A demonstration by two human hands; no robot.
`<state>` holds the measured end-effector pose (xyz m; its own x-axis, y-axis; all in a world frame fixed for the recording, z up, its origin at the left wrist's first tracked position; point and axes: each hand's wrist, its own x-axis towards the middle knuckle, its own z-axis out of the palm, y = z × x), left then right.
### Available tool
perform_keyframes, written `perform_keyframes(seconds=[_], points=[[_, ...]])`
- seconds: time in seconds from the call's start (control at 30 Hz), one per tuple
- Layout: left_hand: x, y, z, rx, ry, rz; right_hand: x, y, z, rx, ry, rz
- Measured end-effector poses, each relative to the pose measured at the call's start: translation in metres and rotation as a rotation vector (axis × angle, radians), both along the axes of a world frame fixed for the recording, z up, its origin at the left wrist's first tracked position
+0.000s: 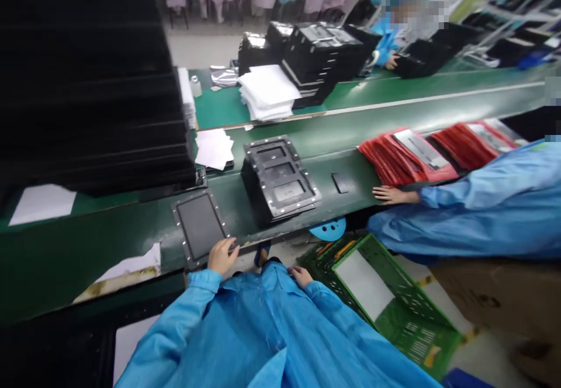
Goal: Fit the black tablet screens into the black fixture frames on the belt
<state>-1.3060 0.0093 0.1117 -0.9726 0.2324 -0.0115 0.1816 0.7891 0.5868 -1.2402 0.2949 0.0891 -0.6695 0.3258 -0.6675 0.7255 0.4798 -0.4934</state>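
My left hand [223,256] rests at the near right corner of a flat black framed panel [200,227], its fingers apart. The panel lies on the green conveyor belt, with small light dots along its rim. My right hand [301,276] is low by the front of my blue coat, its fingers loosely bent and holding nothing that I can see. Ahead of both hands stands a stack of black frames [287,189], the top one with three rectangular recesses. A small black piece [339,183] lies on the belt to the right of that stack.
A tall dark stack [92,84] blocks the left side. Red sleeves [397,157] lie right, beside a co-worker's hand [394,194]. A green crate [403,300] stands on the floor at right. White sheets [269,87] and black boxes [322,55] occupy the far bench.
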Motion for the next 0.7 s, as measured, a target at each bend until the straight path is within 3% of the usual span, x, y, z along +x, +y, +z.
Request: perform_keyframes(seconds=[0.13,0.2,0.23,0.3,0.4,0.47,0.57,0.7], points=[[-0.024,0.076,0.029,0.009,-0.046,0.063,-0.050,0.074,0.013,-0.023,0.211,-0.191],[-0.036,0.107,0.050,-0.037,-0.061,0.154,-0.080,0.109,0.035,-0.011,0.382,-0.146],[-0.042,0.118,0.061,-0.075,-0.073,0.198,-0.095,0.123,0.050,0.000,0.472,-0.050],[-0.053,0.135,0.084,-0.159,-0.102,0.239,-0.122,0.139,0.085,0.046,0.589,0.276],[-0.064,0.145,0.113,-0.290,-0.207,0.217,-0.154,0.140,0.137,0.193,0.518,0.722],[-0.066,0.149,0.126,-0.377,-0.297,0.212,-0.167,0.131,0.162,0.301,0.422,0.911],[-0.064,0.159,0.139,-0.461,-0.386,0.261,-0.173,0.122,0.177,0.407,0.377,1.052],[-0.059,0.171,0.147,-0.496,-0.441,0.339,-0.169,0.125,0.163,0.426,0.402,1.143]])
